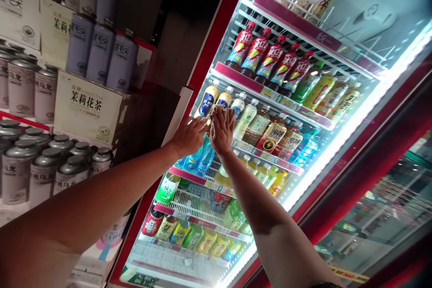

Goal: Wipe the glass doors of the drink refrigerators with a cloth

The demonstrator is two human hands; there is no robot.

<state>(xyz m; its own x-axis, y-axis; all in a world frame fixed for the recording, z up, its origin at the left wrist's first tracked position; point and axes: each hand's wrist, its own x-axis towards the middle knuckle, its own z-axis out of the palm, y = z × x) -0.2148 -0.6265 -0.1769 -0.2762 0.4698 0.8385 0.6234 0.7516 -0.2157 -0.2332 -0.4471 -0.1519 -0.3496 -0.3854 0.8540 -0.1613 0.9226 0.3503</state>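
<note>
A beige cloth (231,113) lies bunched under the fingers of my right hand (221,132), which presses it to the glass door of a lit drinks cooler (221,27). Just left of it, my left hand (191,136) rests at the glass with its fingers bent a little and pointing toward the cloth; I see nothing held in it. Behind the glass, yellow bottles with dark blue labels (207,99) stand near both hands. Blue bottles (204,159) show below them, partly hidden by my hands and forearms.
The cooler's red frame (205,47) runs slantwise through the view. On the left are stacked cartons (89,103) and silver-topped cans (43,168). Red-labelled bottles (258,56) fill an upper shelf. A bright light strip (303,184) lines the cooler's right side, with another glass case (371,207) beyond.
</note>
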